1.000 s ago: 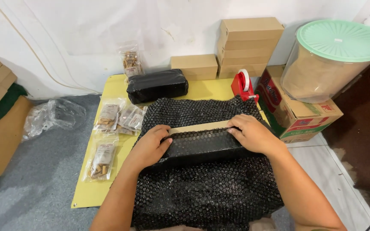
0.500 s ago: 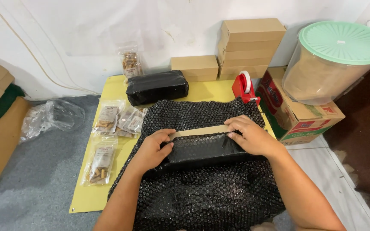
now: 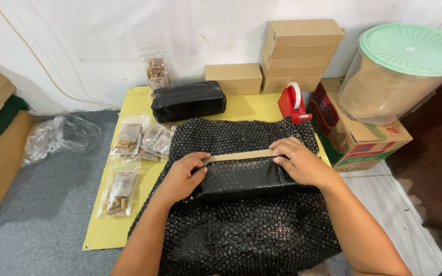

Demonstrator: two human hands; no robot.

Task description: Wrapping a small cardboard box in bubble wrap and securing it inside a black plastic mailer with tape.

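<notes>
A: Both hands flat on the box (image 3: 241,176), mid-wrap: left hand (image 3: 182,176) and right hand (image 3: 300,163) press black bubble wrap (image 3: 246,235) over it, center of the yellow mat (image 3: 129,225).
B: Next likely needs tape; dispenser (image 3: 293,104) sits near. Box edge shows tan above the film.

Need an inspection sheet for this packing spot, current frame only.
Surface: yellow mat on grey carpet.
Job's things: black bubble wrap folded over a box, only its tan edge showing.
Clutter: wrapped black parcel, snack packets, tape dispenser, empty plastic bag.
Hands: left hand and right hand press the wrap at the box ends.
Cables: thin cord on wall.
Surroundings: stacked cardboard boxes, lidded tub on a carton.
</notes>
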